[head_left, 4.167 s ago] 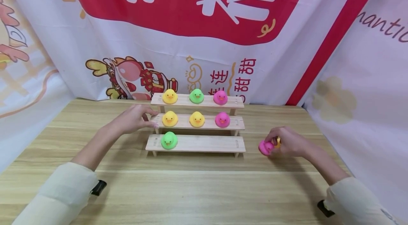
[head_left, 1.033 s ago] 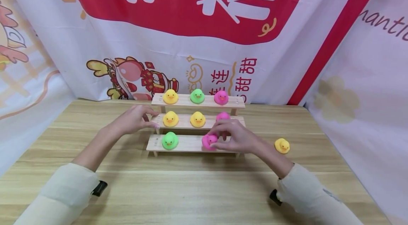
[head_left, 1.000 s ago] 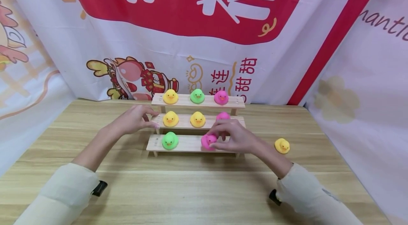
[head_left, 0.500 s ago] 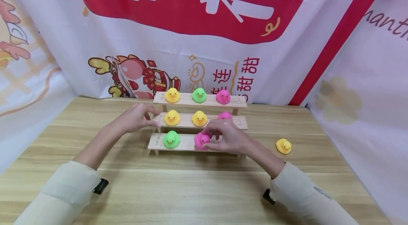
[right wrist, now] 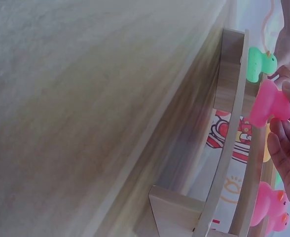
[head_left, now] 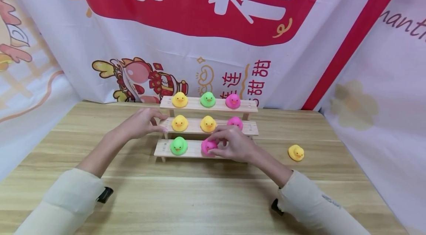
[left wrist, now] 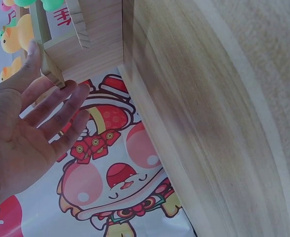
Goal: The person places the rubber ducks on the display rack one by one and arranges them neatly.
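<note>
In the head view my right hand pinches a pink rubber duck at the middle of the lowest board of a three-tier wooden stand. The right wrist view shows thumb and fingers around the pink duck, its base close over the board. A green duck sits to its left. My left hand grips the left end of the middle board; in the left wrist view the thumb of that hand lies on the board's end, with fingertips by its lower edge.
On the middle board stand two yellow ducks and a pink one. Yellow, green and pink ducks line the top board. Another yellow duck lies on the table at right. A printed cloth hangs behind.
My right hand has carried the pink duck from the table at right onto the lowest board, then shifted it left toward the middle. My left hand keeps its place on the stand.
</note>
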The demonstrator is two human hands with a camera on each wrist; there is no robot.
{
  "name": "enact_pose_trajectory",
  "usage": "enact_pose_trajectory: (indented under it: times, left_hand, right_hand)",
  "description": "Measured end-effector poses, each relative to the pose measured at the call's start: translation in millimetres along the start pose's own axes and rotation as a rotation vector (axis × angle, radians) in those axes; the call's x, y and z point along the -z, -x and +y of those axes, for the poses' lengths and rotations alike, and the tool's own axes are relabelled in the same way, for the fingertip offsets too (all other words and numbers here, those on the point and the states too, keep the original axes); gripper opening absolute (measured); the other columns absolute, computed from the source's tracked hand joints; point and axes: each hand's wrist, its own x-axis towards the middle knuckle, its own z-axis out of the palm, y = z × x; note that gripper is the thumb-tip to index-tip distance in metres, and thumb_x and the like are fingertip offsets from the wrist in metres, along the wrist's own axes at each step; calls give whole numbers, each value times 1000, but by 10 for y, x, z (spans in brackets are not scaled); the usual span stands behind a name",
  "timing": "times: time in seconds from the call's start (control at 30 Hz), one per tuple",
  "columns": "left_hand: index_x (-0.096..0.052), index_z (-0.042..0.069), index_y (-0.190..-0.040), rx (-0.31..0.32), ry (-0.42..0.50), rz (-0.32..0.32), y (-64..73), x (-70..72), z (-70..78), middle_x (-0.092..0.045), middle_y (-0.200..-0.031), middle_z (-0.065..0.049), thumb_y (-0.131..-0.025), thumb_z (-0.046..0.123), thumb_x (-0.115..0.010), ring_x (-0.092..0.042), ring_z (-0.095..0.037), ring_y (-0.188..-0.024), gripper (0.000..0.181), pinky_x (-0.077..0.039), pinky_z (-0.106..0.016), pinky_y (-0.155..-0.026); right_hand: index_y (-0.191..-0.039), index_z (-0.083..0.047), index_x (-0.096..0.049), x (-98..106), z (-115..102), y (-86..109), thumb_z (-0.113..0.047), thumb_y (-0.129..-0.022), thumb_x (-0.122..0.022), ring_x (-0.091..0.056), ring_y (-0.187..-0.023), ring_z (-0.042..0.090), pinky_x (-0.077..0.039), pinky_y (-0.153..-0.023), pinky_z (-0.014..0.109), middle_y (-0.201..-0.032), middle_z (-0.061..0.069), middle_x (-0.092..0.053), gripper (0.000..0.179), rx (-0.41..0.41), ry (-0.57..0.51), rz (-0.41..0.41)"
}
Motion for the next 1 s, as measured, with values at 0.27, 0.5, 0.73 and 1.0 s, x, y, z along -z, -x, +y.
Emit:
enact_pose_trajectory:
  times: [0.27,0.5,0.73,1.0]
  left_hand:
    - [-71,-5,-126,-1,5,0,11,3,11,-71,-121,-23,-87,26,-85,-66,-17,-79,52,-57,-34,-73]
    - [-71,-6,-125,-4,12,1,10,-5,9,-71,-121,-25,-88,28,-85,-67,-18,-79,53,-58,-36,-74]
    - [-70,-7,-125,-1,16,-2,10,-5,12,-71,-121,-25,-87,28,-85,-65,-17,-76,54,-57,-35,-72]
    - [-71,-6,-124,-11,9,6,0,-14,5,-71,-120,-24,-87,27,-85,-67,-18,-79,52,-58,-36,-73]
  right_hand:
    - [-107,-4,-81,-57,23,6,-10,-86,-86,-61,-74,13,-53,-64,20,-101,4,-75,23,2,11,-8]
    - [-112,-2,-80,-87,38,21,-6,-87,-84,-59,-71,10,-52,-62,20,-103,5,-73,25,-2,-1,-28]
    - [-114,-3,-80,-106,52,29,-8,-88,-84,-60,-73,13,-52,-63,21,-106,4,-73,27,-14,-3,-36]
    - [-114,-3,-80,-107,59,28,-6,-88,-83,-59,-73,14,-52,-63,21,-106,4,-73,27,-13,-25,-32]
